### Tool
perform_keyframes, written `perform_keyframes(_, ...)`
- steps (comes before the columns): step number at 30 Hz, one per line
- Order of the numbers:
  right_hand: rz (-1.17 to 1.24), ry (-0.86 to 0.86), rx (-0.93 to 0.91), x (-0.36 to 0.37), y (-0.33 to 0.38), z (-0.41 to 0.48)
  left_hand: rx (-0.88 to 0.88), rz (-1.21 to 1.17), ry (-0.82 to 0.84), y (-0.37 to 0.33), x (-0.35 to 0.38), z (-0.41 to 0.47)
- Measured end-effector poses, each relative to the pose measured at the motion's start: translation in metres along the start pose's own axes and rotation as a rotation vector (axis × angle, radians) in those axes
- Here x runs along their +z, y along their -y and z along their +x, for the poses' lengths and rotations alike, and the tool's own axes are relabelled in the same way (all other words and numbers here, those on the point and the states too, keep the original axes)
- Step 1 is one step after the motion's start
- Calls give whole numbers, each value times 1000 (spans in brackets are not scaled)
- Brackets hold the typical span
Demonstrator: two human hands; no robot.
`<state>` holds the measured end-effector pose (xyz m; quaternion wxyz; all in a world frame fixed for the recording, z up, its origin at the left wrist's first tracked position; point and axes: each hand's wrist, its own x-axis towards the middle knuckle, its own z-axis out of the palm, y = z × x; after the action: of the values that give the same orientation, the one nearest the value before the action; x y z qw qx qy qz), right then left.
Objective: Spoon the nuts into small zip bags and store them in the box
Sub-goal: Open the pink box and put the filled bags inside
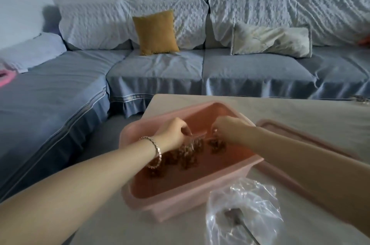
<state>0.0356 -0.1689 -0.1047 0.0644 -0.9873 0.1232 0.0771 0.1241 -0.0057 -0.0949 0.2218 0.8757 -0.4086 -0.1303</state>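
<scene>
A person's left hand (173, 132), a bracelet (157, 147) on its wrist, pinched the top edge of a small zip bag (193, 143) of nuts inside a pink box (180, 202) on a table (280, 108). The right hand (228, 127) reached into the box just beside the bag with its fingers curled, though blur hid whether it gripped it. More filled bags (186, 161) lay on the box floor. The pink lid (300, 130) lay beside the box, and a spoon (234, 214) rested in a crumpled clear plastic bag (260, 198) in front. Behind stood a grey sofa (160, 68) with a yellow cushion (155, 32).
</scene>
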Motion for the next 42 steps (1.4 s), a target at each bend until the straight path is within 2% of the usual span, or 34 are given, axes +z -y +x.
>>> perform_keyframes(4,3,156,17,26,-6,33,-1,89,144,18,19,22)
perform_keyframes(7,61,176,-22,40,-10,57,22,137,180,34,26,34)
perform_keyframes(14,205,87,-70,49,-6,80,-34,144,46,73,36,42)
perform_keyframes(17,194,69,-93,45,-4,77,-30,173,39,71,34,43)
perform_keyframes(24,194,44,-89,10,-3,15,41,60,-41,29,14,11)
perform_keyframes(31,294,-209,-21,-38,-35,-143,308,-197,-13,-97,19,-62)
perform_keyframes(33,247,-193,58,-26,-54,-191,382,-192,66,-127,47,-77)
perform_keyframes(36,143,-29,297,18,-92,-253,426,-40,258,-160,107,-91)
perform_keyframes(39,188,94,505,73,-130,-295,447,49,413,-184,169,-96)
perform_keyframes(42,321,82,629,114,-155,-317,428,73,482,-201,217,-93)
